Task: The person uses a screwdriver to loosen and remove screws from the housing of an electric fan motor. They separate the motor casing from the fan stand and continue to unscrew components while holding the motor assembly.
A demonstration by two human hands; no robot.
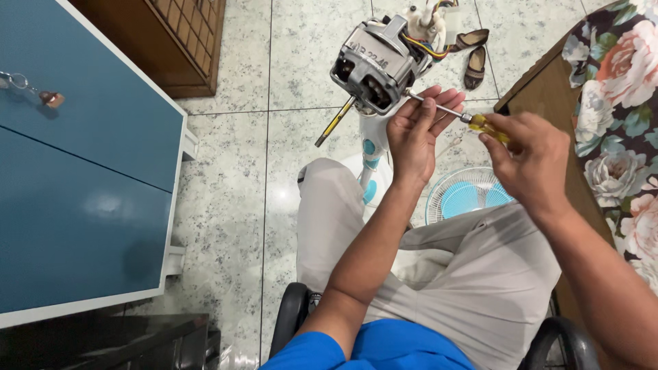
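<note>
Gripping 1 yellow-handled screwdriver [458, 114], the right hand [531, 161] pinches its handle while the left hand [415, 133], fingers loosely curled, steadies the shaft near 1 grey fan motor [377, 62] above the lap. 2 dark shoes [473, 55] and 1 blue fan grille [462, 195] lie on the speckled tile floor [233, 185], beside 1 blue cabinet [82, 178].

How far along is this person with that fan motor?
Already done: the motor is bare, its shaft exposed with no blades, and a fan grille lies on the floor. In hand: the left hand steadies the screwdriver shank against the motor while the right hand holds the yellow handle. Left: the motor sits on its stand, wires attached.
</note>
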